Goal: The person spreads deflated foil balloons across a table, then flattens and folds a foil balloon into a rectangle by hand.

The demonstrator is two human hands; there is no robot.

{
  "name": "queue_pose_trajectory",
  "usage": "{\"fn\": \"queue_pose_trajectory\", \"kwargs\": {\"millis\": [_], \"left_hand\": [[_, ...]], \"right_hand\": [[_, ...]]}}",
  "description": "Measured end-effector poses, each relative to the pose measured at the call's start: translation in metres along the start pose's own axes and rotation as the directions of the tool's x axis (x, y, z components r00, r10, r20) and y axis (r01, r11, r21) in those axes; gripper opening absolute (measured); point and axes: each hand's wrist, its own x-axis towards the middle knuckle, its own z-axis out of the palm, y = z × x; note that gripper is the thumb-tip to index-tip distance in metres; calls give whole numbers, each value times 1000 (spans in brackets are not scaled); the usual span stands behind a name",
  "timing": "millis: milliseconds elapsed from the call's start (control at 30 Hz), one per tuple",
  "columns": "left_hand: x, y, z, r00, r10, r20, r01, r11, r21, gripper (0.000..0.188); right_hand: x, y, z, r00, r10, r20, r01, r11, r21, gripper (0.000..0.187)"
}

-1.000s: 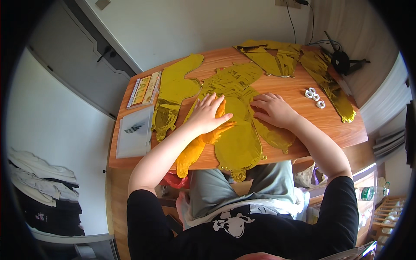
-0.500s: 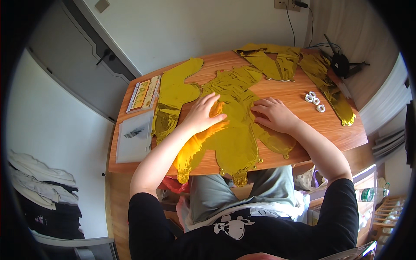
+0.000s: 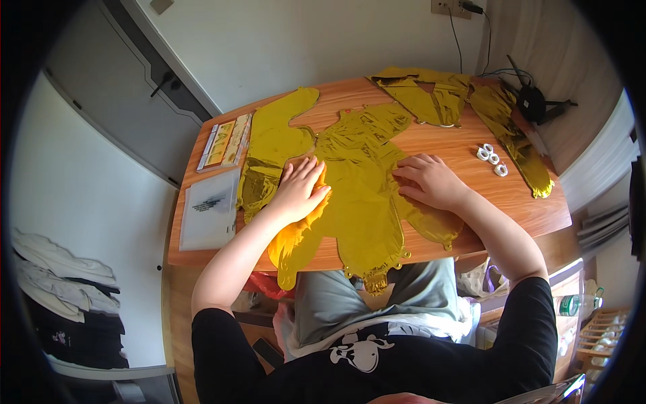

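Pressing gold foil (image 3: 367, 202): left hand (image 3: 296, 194) splayed, right hand (image 3: 434, 182) relaxed, unclenched; best ease creases (image 3: 350, 149) beyond grip outward, gently.

You get soft, moderate light; gold foil (image 3: 369, 225) glints before you; door (image 3: 114, 101) sits dim; centre sharp, edges bowing into black fisheye rim.

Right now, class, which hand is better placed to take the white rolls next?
Likely the right hand: it's nearer the white rolls. The left hand is farther, over the left part of the central gold foil.
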Motion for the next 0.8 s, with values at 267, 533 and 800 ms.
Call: {"fn": "queue_pose_trajectory", "kwargs": {"millis": [267, 533, 800], "left_hand": [[14, 2, -6, 991, 23, -135, -28, 999, -33, 76], [24, 2, -9, 996, 32, -77, -33, 999, -8, 85], [24, -5, -10, 998, 22, -66, -31, 990, -136, 86]], "right_hand": [[1, -3, -3, 1000, 6, 13, -6, 1000, 4, 42], [-1, -3, -2, 1000, 6, 13, -6, 1000, 7, 41], [-1, -3, -3, 1000, 1, 0, -1, 1000, 11, 41]]}}
